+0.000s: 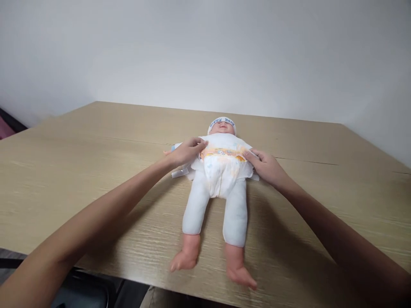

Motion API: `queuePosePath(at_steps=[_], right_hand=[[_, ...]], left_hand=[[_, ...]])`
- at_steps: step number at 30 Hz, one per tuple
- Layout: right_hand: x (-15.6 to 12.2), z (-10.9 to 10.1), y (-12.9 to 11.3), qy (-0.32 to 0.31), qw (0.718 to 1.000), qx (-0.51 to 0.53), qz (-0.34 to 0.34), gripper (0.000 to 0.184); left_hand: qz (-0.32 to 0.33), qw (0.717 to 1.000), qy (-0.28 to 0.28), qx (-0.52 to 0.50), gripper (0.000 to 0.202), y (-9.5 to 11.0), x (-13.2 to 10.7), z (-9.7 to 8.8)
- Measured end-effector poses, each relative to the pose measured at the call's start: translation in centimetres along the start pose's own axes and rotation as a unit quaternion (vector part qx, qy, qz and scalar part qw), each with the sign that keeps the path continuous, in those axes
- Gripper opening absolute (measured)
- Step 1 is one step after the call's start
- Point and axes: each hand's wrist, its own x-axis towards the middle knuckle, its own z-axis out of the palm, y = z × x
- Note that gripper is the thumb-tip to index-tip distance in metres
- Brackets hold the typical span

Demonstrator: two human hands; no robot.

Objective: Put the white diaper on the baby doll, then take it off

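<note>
A baby doll (221, 201) in a white suit and a headband lies on its back on the wooden table (96, 171), feet towards me. A printed diaper (222, 164) is wrapped over its hips. My left hand (185, 152) pinches the diaper's waistband at the doll's left-hand side, fingers closed on the edge. My right hand (266, 167) grips the waistband tab on the other side, fingers curled on it.
A plain white wall (205, 51) rises behind the table. A dark chair or bag (83, 291) shows under the table's near edge at lower left. A pink object (4, 128) sits at the far left edge.
</note>
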Motion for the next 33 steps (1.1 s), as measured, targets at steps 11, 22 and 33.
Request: queuePosePath(at_steps=[11, 22, 33], right_hand=[[-6.0, -0.9, 4.9, 0.06, 0.968, -0.233, -0.068, 0.038], [-5.1, -0.9, 5.4, -0.003, 0.982, -0.146, 0.123, 0.052], [-4.9, -3.2, 2.9, -0.032, 0.987, 0.124, 0.094, 0.054]], left_hand=[[0.287, 0.935, 0.064, 0.198, 0.028, 5.0, -1.7, 2.3], [0.288, 0.906, -0.027, 0.308, 0.049, 5.7, -0.6, 6.9], [0.274, 0.915, -0.015, 0.296, 0.062, 5.5, -0.6, 7.3]])
